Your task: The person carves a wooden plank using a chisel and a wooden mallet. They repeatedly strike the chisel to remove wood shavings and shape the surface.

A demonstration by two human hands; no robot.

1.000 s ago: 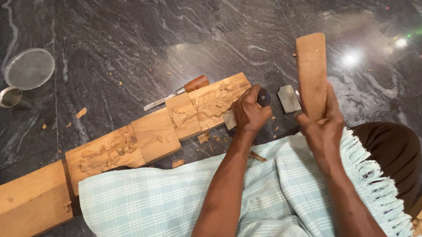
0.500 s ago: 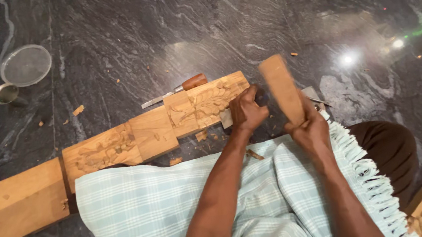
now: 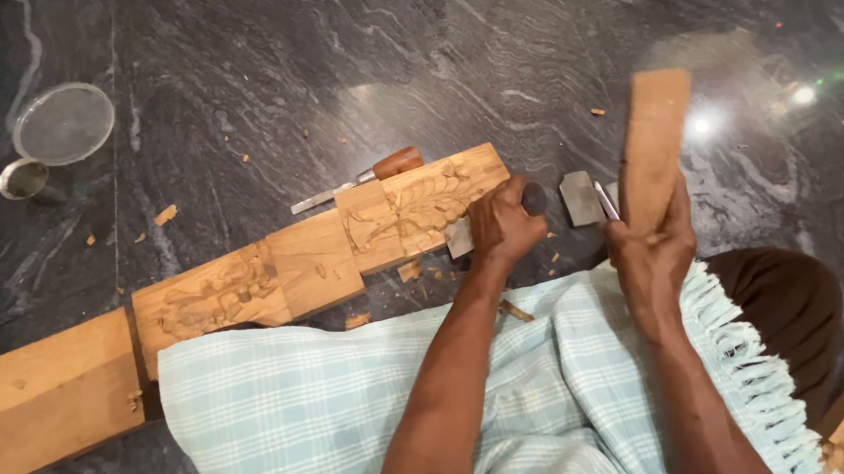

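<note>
Wooden and long, a carved plank of pale brown timber (image 3: 246, 301) lies on the dark veined stone floor (image 3: 328, 64), running from near left to the middle. At its right end the left hand (image 3: 501, 226) is closed around a dark-handled chisel (image 3: 533, 198), its blade against the carving. Just right, the right hand (image 3: 652, 249) grips a flat wooden mallet (image 3: 654, 144), held upright. Beyond the plank lies a spare chisel with a reddish handle (image 3: 367, 176).
</note>
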